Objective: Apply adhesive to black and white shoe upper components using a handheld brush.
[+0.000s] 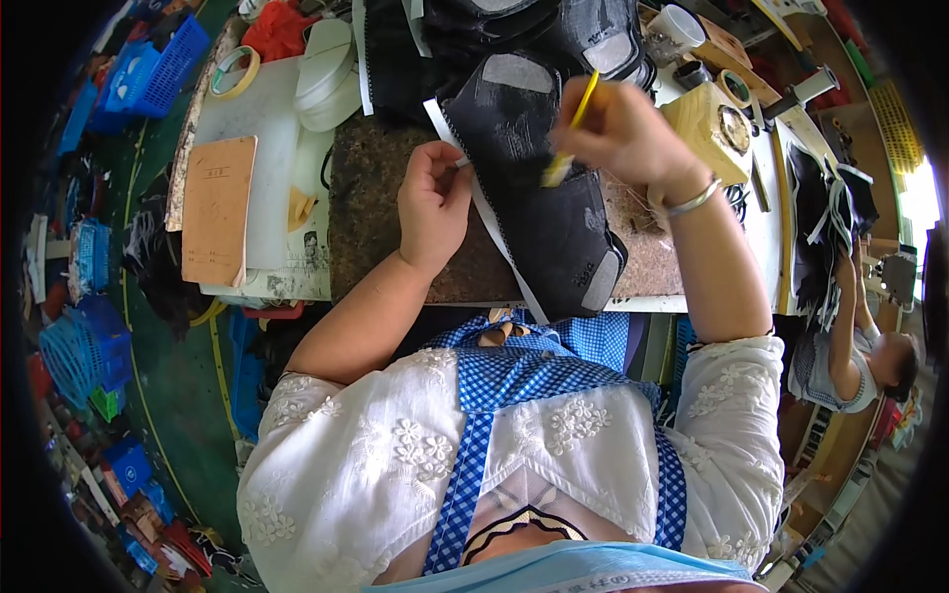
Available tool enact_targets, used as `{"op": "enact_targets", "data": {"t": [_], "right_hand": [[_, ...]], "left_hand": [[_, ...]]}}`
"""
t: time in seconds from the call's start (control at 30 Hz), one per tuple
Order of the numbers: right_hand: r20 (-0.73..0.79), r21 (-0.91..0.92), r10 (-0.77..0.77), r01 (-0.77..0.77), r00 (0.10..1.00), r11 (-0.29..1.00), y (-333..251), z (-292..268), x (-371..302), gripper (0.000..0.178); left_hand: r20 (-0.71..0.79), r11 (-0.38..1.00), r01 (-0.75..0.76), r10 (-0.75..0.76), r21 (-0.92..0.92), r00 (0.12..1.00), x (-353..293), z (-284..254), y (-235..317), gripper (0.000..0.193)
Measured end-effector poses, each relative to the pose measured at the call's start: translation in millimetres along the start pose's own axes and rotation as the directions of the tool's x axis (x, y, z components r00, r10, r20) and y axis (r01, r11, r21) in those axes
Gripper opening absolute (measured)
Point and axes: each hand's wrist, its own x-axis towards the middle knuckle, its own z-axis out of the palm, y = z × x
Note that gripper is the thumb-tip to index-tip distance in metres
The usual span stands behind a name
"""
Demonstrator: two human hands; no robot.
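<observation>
A black shoe-upper-like piece (519, 128) with pale grey patches lies over the front of the worktable, its near end at the edge. A white strip (504, 247) runs down its left side. My left hand (435, 212) is closed, thumb and fingers pinching the white strip at the piece's left margin. Above the piece's right side, my right hand (628, 128) grips a small yellow-handled brush (558, 170). Its bristles point down at the black surface; whether they touch it I cannot tell. More black pieces (583, 20) are stacked just beyond.
A brown notebook (217, 208), a tape roll (234, 74) and a pale oval box-like item (326, 79) lie at left. To the right stand a yellow block (710, 133) and a white cup (675, 33). Another person (850, 361) handles dark pieces at far right. Blue baskets (168, 64) stand left.
</observation>
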Motion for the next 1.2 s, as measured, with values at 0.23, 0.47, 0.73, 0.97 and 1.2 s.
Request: {"op": "enact_targets", "data": {"t": [0.23,0.47,0.73,0.97,1.2], "right_hand": [[0.178,0.204,-0.443,0.407,0.879,0.89,-1,3,-11,0.016],[-0.199,0.132,-0.508,0.536,0.838,0.834,-20,-6,-45,0.021],[-0.471,0.133,-0.183,0.275,0.863,0.952,45,8,-73,0.013],[-0.334,0.447,0.185,-0.017,0.924,0.894,61,11,-100,0.016],[-0.794,-0.081,0.233,-0.478,0.562,0.875,152,-26,-140,0.029]], "left_hand": [[0.009,0.993,-0.119,0.119,0.004,0.993,3,-1,-2,0.018],[0.024,0.993,-0.101,0.1,0.054,0.995,3,-1,-2,0.016],[0.039,0.991,-0.105,0.102,0.082,0.994,3,-3,-2,0.014],[0.015,0.99,-0.128,0.127,0.063,0.992,0,-2,-5,0.018],[0.003,0.934,0.219,-0.228,-0.282,0.974,2,-1,11,0.038]]}}
